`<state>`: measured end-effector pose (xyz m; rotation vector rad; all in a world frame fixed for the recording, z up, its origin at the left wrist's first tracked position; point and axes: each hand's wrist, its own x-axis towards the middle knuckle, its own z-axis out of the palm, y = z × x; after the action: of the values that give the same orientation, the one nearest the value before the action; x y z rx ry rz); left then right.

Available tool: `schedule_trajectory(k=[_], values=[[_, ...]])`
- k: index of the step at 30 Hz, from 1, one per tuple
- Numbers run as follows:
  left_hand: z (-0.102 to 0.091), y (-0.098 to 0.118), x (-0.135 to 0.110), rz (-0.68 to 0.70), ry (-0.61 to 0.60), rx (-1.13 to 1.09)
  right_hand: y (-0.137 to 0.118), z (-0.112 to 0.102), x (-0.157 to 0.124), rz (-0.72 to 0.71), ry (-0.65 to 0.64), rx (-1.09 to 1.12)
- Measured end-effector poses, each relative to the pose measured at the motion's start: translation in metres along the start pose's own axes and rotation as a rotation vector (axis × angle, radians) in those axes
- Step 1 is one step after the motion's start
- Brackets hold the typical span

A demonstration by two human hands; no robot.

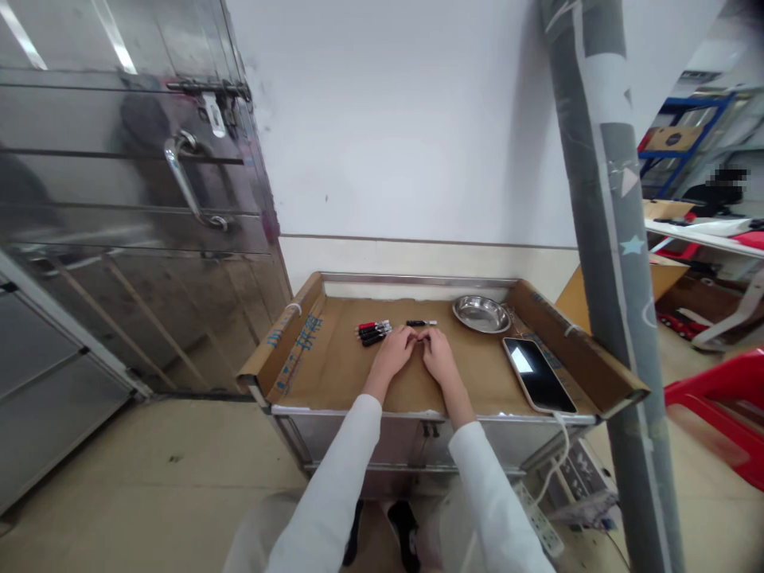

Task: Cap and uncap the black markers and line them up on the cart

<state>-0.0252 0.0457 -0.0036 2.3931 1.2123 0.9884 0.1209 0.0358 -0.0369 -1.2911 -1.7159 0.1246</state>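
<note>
My left hand (399,344) and my right hand (435,348) meet over the middle of the cardboard-lined cart top (340,382). The fingers of both are curled in a pinch, tip to tip. A small dark bit shows between them, too small to name. Just beyond my fingertips lies a black pen (421,322) with a pale end. To the left of my left hand, a bunch of black pens (375,336) lies side by side, with a red pen (368,325) at its far edge.
A round steel dish (481,314) stands at the back right. Nearer on that side lies a phone (540,376) with a white cable. Cardboard walls (576,346) edge the cart top. A thick grey roll (614,239) leans at the right; a metal door (137,175) stands left.
</note>
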Motion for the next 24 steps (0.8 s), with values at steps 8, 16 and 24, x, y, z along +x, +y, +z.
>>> schedule_trajectory(k=[8, 16, 24], values=[[0.0008, -0.0017, 0.0005, 0.009, 0.011, -0.048, -0.0036, -0.0026, 0.0000, -0.011, -0.026, 0.023], [-0.0042, 0.0043, -0.0007, -0.016, 0.010, -0.073, -0.0037, -0.0035, 0.0007, -0.010, -0.046, 0.015], [-0.0036, 0.0032, -0.0010, -0.042, 0.012, -0.076, -0.0032, -0.0033, 0.0006, -0.001, -0.064, 0.065]])
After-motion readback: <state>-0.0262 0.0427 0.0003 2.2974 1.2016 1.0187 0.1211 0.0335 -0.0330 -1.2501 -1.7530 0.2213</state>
